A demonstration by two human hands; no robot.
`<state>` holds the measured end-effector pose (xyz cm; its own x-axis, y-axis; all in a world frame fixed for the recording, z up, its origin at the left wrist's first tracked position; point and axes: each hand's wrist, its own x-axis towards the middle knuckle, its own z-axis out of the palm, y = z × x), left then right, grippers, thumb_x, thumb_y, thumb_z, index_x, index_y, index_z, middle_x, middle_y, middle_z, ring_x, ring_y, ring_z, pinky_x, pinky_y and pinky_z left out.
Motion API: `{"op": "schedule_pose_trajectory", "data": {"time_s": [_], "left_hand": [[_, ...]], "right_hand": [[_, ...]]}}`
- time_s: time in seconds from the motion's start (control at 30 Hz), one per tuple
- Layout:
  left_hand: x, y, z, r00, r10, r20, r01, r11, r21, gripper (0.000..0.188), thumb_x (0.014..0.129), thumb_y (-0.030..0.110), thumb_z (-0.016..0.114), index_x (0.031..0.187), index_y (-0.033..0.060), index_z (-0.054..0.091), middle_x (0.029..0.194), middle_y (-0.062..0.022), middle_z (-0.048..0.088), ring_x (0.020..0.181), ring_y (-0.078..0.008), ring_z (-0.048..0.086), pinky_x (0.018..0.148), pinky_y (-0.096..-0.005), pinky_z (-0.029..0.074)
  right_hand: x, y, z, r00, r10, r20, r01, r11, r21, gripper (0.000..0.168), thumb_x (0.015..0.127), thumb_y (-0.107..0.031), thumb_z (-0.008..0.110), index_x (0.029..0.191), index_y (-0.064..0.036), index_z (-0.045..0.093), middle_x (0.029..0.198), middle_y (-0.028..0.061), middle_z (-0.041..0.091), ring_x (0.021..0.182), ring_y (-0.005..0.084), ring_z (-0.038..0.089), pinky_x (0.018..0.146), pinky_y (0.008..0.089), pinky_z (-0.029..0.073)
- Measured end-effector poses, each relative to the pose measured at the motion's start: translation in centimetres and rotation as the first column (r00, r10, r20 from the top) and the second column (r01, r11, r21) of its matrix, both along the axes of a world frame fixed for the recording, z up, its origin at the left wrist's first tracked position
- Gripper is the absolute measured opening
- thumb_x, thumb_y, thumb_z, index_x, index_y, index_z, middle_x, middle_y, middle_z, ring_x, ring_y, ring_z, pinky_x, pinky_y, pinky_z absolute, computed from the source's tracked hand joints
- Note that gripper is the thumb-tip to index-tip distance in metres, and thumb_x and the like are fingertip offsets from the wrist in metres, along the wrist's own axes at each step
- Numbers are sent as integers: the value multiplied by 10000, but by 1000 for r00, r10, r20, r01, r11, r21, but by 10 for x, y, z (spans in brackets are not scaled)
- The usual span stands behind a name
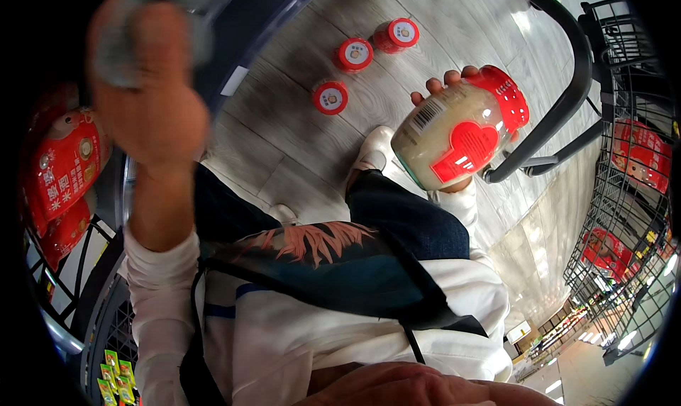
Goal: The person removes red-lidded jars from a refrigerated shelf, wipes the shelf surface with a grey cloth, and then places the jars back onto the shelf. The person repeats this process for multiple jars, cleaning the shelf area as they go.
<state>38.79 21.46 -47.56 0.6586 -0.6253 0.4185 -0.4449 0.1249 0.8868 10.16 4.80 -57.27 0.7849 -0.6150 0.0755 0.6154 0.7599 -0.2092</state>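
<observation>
My right hand (436, 84) grips a large glass jar (444, 132) tilted on its side, its fingers wrapped around the far side. The jar has pale cloudy contents, a red lid, a red label and a barcode. At upper left my left hand (157, 97) is raised and blurred, its thumb pressing on a grey-blue thing (114, 49) too blurred to name. On the wood-look floor (287, 145) stand three red-lidded jars, one at the back (399, 33), one in the middle (354, 55) and one nearer me (330, 97).
A wire shopping cart (612, 193) with a dark handle (577, 81) stands at right, red packages (641, 153) showing through its mesh. Red bags (64, 166) sit on the left beside a dark shelf edge (250, 39). Small green-yellow packets (117, 377) hang at lower left.
</observation>
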Motion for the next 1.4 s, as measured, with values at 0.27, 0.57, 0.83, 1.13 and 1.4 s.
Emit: {"op": "schedule_pose_trajectory", "data": {"time_s": [0.27,0.57,0.83,1.13,1.4], "left_hand": [[-106,-68,-61,614,-602,-511,650,752,-105,756,816,211,786,1427,17,386,1312,-112,534,1223,-200,501,1057,-334,401],[-73,-65,-126,-195,-429,-882,630,635,-448,806,850,457,653,1470,48,339,1428,-146,466,1292,-267,486,1068,-402,424],[-94,-57,-152,-473,-417,-776,270,770,-578,720,933,606,423,1425,81,431,1368,-164,537,1197,-307,579,968,-470,514],[-99,-59,-138,-471,-310,-826,341,800,-494,612,979,559,399,1366,95,497,1322,-125,584,1181,-260,588,951,-411,535],[-87,-57,-120,-384,-173,-907,467,811,-353,592,970,567,440,1330,105,524,1265,-101,612,1139,-248,603,966,-419,509]], "right_hand": [[19,-8,23,827,-93,-554,98,995,-21,649,887,-513,611,1331,-54,500,1281,129,589,1149,271,591,997,424,481],[17,-17,35,606,-170,-777,-72,961,-266,639,941,-517,554,1362,-44,470,1310,91,558,1231,218,504,1032,383,383],[38,-53,-3,848,-275,-453,-112,742,-661,829,830,-586,650,1411,-34,437,1365,118,530,1249,229,514,1075,386,385],[46,-47,3,786,-148,-601,-68,944,-321,633,833,-390,712,1330,-43,527,1183,113,634,1094,212,605,963,351,479],[46,-44,2,727,-209,-654,-39,938,-344,748,778,-215,794,1406,-29,432,1238,155,576,1134,247,577,983,365,472]]}}
